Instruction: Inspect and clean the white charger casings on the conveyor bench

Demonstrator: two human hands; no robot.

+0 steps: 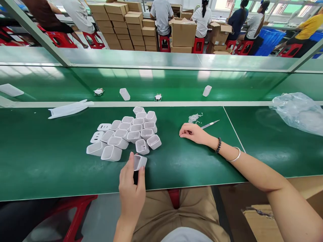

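My left hand [132,183] is closed around a small white plastic housing [140,162], its open end up, near the table's front edge. Just beyond it stands a cluster of similar white housings [133,135], most with open tops, a few showing slotted ends. Further right, my right hand [193,133] rests on the green table with its fingers curled together; whatever they may hold is hidden. Behind that hand lies a scatter of tiny clear pieces [194,118]. A slim, pointed silver tool [210,124] lies beside them, partly covered by the hand.
White strips [70,109] lie at the left, a clear plastic bag [299,112] at the right. On the green belt beyond the rail are loose housings [124,94] and small circuit boards [158,97]. People sit by stacked cartons [183,33] at the back. A red stool [75,218] stands lower left.
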